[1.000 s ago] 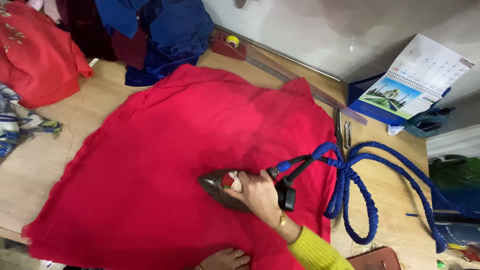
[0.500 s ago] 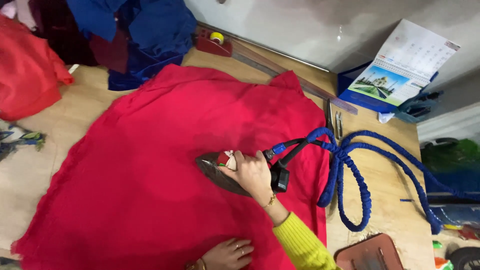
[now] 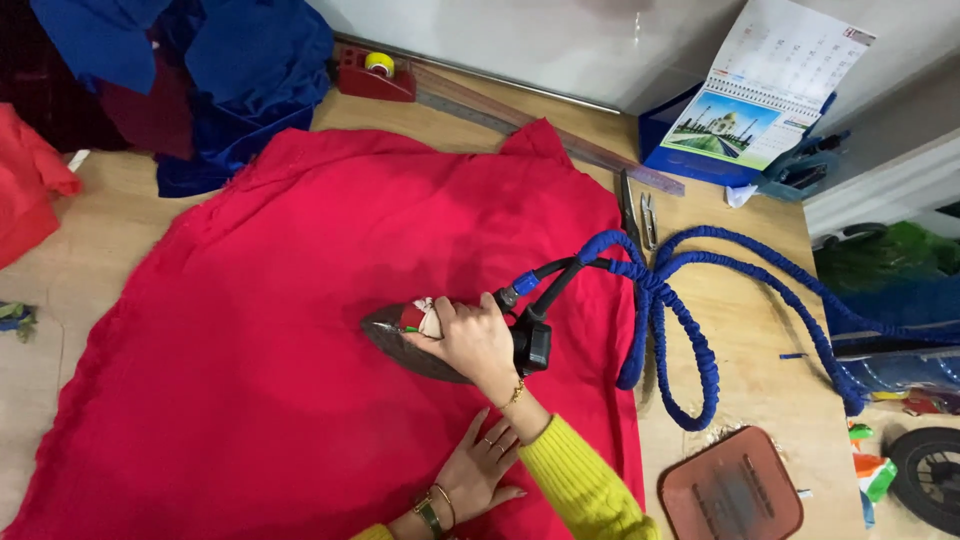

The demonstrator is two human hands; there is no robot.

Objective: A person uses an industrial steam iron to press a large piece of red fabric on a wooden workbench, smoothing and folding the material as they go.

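A large red cloth [image 3: 300,300] lies spread across the wooden table [image 3: 770,350]. My right hand [image 3: 470,340] grips the handle of a dark clothes iron [image 3: 400,335] that rests on the cloth, its tip pointing left. A blue fabric-covered hose [image 3: 690,300] runs from the iron's rear in loops over the table to the right. My left hand [image 3: 475,470] lies flat on the cloth near the front edge, fingers spread, just below the iron. Both arms wear yellow sleeves.
Blue and dark fabrics [image 3: 220,70] are piled at the back left, with red cloth [image 3: 30,180] at the left edge. A red tape dispenser [image 3: 375,75], long ruler [image 3: 560,140], scissors [image 3: 628,205], calendar [image 3: 770,90] and a brown iron rest [image 3: 735,490] lie around.
The iron and my right hand stay at about the same place on the cloth. My left hand has come further up onto the cloth and flattened. The view has shifted a little.
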